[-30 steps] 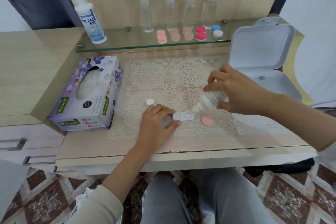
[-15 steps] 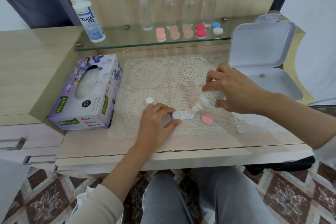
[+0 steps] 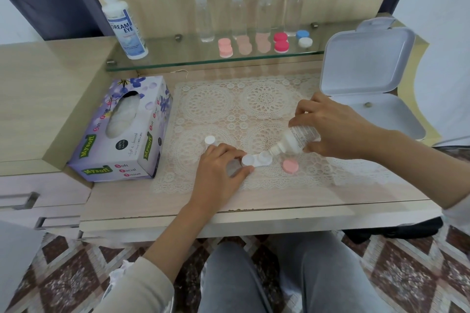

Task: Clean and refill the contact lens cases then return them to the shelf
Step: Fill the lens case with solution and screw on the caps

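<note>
An open white contact lens case [image 3: 256, 159] lies on the lace mat [image 3: 254, 109]. My left hand [image 3: 218, 173] pinches its left end between thumb and fingers. My right hand [image 3: 328, 129] grips a small white solution bottle [image 3: 296, 141], tilted down with its nozzle over the case's right well. A pink cap [image 3: 290, 167] lies just right of the case, and a white cap [image 3: 210, 140] stands behind my left hand. More cases, pink [image 3: 225, 47], red [image 3: 281, 42] and blue-white [image 3: 304, 38], sit on the glass shelf [image 3: 178, 58].
A tissue box [image 3: 122, 132] stands left of the mat. An open white plastic box [image 3: 366, 84] sits at the right. On the shelf are a large Dream Eye bottle [image 3: 124, 25] and several clear bottles [image 3: 236, 12]. Drawers are at the lower left.
Both hands hold the same poses over the case; only the camera view has shifted slightly.
</note>
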Action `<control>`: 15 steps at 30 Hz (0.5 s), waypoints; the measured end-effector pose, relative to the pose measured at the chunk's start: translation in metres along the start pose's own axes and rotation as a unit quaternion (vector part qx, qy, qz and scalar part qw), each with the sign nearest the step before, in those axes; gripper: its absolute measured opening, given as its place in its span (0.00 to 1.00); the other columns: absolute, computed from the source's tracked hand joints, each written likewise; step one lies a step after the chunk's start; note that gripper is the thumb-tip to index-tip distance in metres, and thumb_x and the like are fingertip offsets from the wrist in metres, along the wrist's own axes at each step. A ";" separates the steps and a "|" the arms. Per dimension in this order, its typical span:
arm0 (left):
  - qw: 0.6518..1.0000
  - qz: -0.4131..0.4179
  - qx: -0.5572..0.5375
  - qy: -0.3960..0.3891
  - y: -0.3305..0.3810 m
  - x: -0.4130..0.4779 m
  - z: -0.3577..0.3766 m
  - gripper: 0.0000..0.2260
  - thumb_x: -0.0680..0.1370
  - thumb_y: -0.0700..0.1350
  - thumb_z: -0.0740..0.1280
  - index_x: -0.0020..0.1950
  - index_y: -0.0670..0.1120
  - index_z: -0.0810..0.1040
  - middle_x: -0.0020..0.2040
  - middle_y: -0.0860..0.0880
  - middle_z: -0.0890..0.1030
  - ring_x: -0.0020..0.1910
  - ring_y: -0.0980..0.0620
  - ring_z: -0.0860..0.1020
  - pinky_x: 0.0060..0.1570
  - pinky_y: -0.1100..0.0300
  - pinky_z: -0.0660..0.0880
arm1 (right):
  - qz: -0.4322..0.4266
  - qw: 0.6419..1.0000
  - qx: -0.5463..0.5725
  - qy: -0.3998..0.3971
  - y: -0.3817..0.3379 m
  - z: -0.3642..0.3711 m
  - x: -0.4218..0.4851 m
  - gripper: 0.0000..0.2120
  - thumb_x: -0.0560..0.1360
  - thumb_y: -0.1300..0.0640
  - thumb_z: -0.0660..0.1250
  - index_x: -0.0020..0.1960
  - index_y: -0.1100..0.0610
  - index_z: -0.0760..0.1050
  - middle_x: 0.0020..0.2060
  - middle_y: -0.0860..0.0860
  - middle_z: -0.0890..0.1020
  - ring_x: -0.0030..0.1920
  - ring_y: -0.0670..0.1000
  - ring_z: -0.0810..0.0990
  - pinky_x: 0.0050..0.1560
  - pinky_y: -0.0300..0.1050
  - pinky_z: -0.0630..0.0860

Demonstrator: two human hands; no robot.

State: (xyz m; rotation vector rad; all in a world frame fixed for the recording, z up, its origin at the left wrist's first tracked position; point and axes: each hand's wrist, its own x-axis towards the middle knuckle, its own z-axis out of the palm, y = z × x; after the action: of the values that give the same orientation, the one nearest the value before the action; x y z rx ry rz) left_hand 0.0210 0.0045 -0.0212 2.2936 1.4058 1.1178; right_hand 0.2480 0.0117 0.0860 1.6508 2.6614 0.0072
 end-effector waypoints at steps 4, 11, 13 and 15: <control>1.000 0.003 0.002 -0.001 0.001 0.000 -0.001 0.18 0.69 0.56 0.65 0.47 0.43 0.82 0.42 0.50 0.79 0.44 0.58 0.70 0.45 0.60 0.69 | 0.036 0.998 0.052 -0.004 0.004 0.006 -0.004 0.25 0.68 0.49 0.72 0.64 0.51 0.71 0.55 0.47 0.73 0.53 0.48 0.68 0.47 0.40 0.63; 0.999 0.014 0.033 0.018 0.004 -0.001 -0.004 0.21 0.69 0.56 0.66 0.52 0.42 0.81 0.44 0.48 0.80 0.46 0.56 0.71 0.50 0.65 0.67 | 0.144 0.932 0.314 0.108 0.005 0.017 -0.011 0.21 0.62 0.57 0.77 0.49 0.54 0.70 0.40 0.43 0.74 0.41 0.47 0.74 0.45 0.42 0.72; 0.998 0.016 0.032 0.046 0.006 0.001 -0.007 0.18 0.70 0.55 0.66 0.52 0.42 0.81 0.45 0.48 0.80 0.47 0.57 0.72 0.51 0.66 0.67 | 0.168 0.904 0.366 0.141 0.004 0.022 -0.011 0.21 0.62 0.59 0.77 0.49 0.54 0.70 0.40 0.44 0.75 0.40 0.42 0.74 0.43 0.38 0.72; 0.996 0.002 0.025 0.086 0.008 0.004 -0.012 0.16 0.71 0.52 0.66 0.51 0.43 0.81 0.46 0.48 0.78 0.47 0.56 0.71 0.50 0.68 0.67 | 0.180 0.884 0.396 0.169 0.003 0.027 -0.012 0.20 0.62 0.61 0.77 0.49 0.55 0.70 0.40 0.44 0.75 0.39 0.40 0.74 0.38 0.30 0.71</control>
State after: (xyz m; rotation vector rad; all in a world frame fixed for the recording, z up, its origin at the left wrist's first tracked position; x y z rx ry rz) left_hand 0.0184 0.0010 -0.0067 2.2830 1.5064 1.3233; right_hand 0.2564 0.0023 0.0595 2.5534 2.7064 -1.0039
